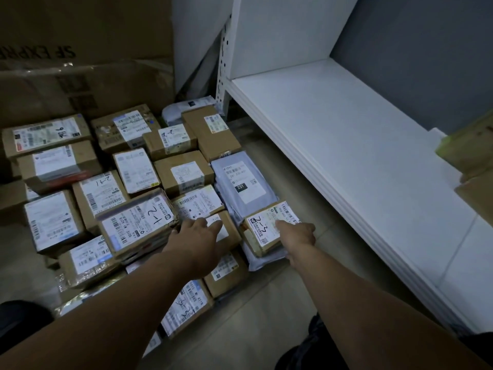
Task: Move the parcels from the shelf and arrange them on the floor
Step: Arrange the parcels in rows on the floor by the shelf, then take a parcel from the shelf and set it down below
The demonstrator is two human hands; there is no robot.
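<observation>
At the far left a large carton [80, 62] stands against the wall. In front of it the parcels [133, 225] already set down cover the floor [266, 311] in close rows, labels up, most touching their neighbours.

The left hand [196, 237] reaches into the near end of this block. Its fingers are stretched out and lie flat on a small white-labelled box [230, 235], pressing or steadying it, not gripping it.

Just to the right, the right hand [297, 235] is on the box marked 2-3 [264, 228]. One digit lies across the label and the others curl over the box's right edge, so it looks like a hold on that edge (the fingertips themselves are hidden). This box lies on top of a grey mailer [240, 182] at the right border of the arrangement, a little askew to the row beside it.

Further right, the white shelf [346, 161] is bare along most of its length. Only some cartons [472, 161] show at the right edge of the view, blurred and cut off.

The step in hand seems to be placing: the 2-3 box is down on the pile and is being nudged square against its neighbour. Next, both hands would need to let go without dragging the box off the slippery mailer. Then comes a turn right toward the shelf for one of the remaining cartons, and an open spot for it, probably along the near or right edge of the block.
</observation>
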